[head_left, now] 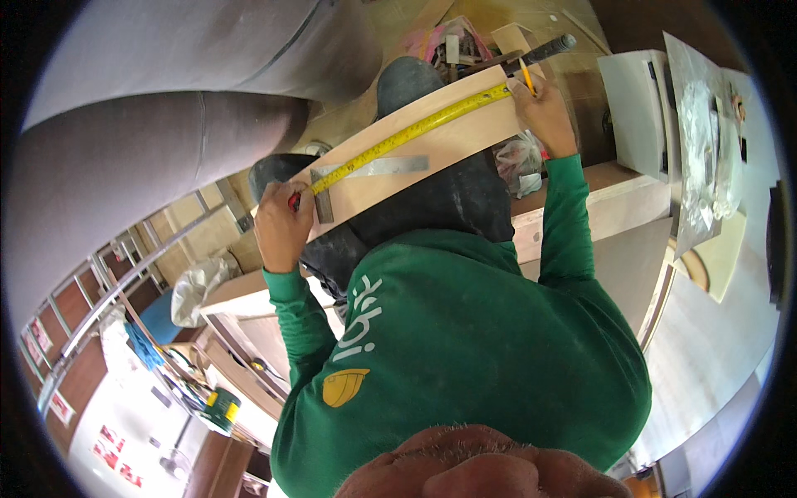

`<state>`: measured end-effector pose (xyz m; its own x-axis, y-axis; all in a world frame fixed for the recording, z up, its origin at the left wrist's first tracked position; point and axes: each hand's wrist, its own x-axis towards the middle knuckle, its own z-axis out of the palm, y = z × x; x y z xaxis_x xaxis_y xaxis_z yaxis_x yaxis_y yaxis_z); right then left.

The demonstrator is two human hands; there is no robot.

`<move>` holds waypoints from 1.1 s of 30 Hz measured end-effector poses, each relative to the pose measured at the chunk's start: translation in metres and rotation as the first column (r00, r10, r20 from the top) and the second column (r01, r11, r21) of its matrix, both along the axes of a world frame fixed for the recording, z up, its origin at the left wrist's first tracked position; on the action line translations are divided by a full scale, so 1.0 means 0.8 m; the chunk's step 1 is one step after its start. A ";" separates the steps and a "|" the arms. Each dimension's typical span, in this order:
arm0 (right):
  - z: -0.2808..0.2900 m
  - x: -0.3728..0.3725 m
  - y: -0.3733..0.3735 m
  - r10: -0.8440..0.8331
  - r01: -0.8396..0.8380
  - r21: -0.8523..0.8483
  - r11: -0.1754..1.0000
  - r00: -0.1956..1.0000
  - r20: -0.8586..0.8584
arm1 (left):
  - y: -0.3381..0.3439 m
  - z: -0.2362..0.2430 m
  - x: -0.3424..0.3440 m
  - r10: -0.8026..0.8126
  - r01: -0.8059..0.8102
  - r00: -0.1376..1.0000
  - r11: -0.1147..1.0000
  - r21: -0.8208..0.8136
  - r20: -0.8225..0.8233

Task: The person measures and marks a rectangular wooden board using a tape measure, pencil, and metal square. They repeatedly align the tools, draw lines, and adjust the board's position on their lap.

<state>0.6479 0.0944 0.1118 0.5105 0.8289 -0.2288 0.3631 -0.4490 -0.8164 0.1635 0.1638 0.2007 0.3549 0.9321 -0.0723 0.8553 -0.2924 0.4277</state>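
Observation:
A pale wooden board (465,137) lies slantwise across my dark-trousered knees. Along its length stretches the yellow blade of a tape measure (415,129). My left hand (282,228) is closed around the tape's case at the board's left end; only a bit of red case shows. At the right end, my right hand (544,116) pinches a yellow pencil (526,75), its fingers beside the far end of the tape blade. A metal try square (398,166) rests flat on the board, just below the tape and near my left hand.
Beyond the board's right end is a tool with a dark handle (552,50), near a pink bag (425,41) of tools. A clear plastic bag (519,162) sits by my right forearm. A metal ladder (124,340) and a green tin (220,407) are at left, a white box (635,108) at right.

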 end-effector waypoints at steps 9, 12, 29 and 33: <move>0.026 -0.015 0.001 -0.042 0.039 -0.070 0.997 0.998 -0.038 | 0.005 -0.001 0.004 0.065 -0.065 0.995 0.998 0.011 -0.076; 0.020 -0.011 0.000 -0.005 0.004 -0.012 1.000 0.997 -0.078 | 0.007 -0.002 0.000 0.076 -0.076 0.995 0.997 0.003 -0.065; 0.098 -0.121 -0.029 0.530 -0.646 0.154 0.748 0.721 0.447 | 0.012 -0.007 -0.007 0.064 -0.066 0.995 0.998 -0.022 -0.073; 0.080 -0.204 -0.037 0.603 -0.640 -0.042 0.768 0.699 0.384 | 0.011 -0.007 -0.011 0.048 -0.050 0.997 0.998 -0.037 -0.060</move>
<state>0.4849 0.0650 0.1762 -0.1000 0.9937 -0.0499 0.8023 0.0509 -0.5948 0.1550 0.1726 0.1947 0.3031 0.9443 -0.1280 0.8922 -0.2341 0.3863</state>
